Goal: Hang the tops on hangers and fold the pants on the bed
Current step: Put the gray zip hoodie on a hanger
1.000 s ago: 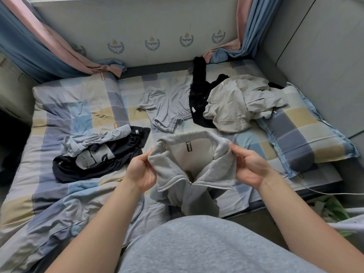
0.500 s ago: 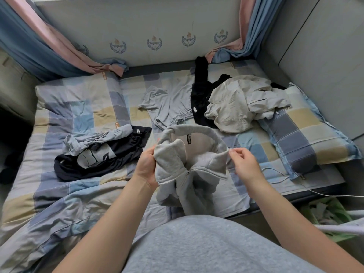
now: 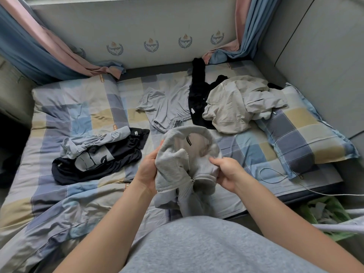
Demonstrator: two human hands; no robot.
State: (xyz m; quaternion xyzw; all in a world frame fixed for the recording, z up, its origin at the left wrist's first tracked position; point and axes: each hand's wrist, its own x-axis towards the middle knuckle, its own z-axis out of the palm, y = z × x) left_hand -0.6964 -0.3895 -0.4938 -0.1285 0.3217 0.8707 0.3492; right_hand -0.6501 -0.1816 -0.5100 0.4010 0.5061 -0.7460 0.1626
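I hold a grey zip-neck sweatshirt (image 3: 187, 154) up over the near edge of the bed (image 3: 59, 194), its collar open toward me. My left hand (image 3: 146, 170) grips the bunched left side of the collar. My right hand (image 3: 226, 172) pinches the right collar edge near the zipper. The body of the sweatshirt hangs down between my arms. On the bed lie a dark top with a grey garment (image 3: 96, 156) at the left, grey shorts (image 3: 167, 109) in the middle, a black garment (image 3: 199, 91) and a beige jacket (image 3: 240, 103) at the right. No hanger is in view.
A checked pillow (image 3: 307, 138) lies at the right, with a white cable (image 3: 275, 180) near the bed edge. A rumpled quilt (image 3: 49, 217) covers the near left. Curtains (image 3: 39, 46) hang at both back corners. A green bag (image 3: 325, 213) sits on the floor at the right.
My hands have drawn closer together, bunching the collar. My right hand let go of the wide collar edge and took hold lower, near the zipper.
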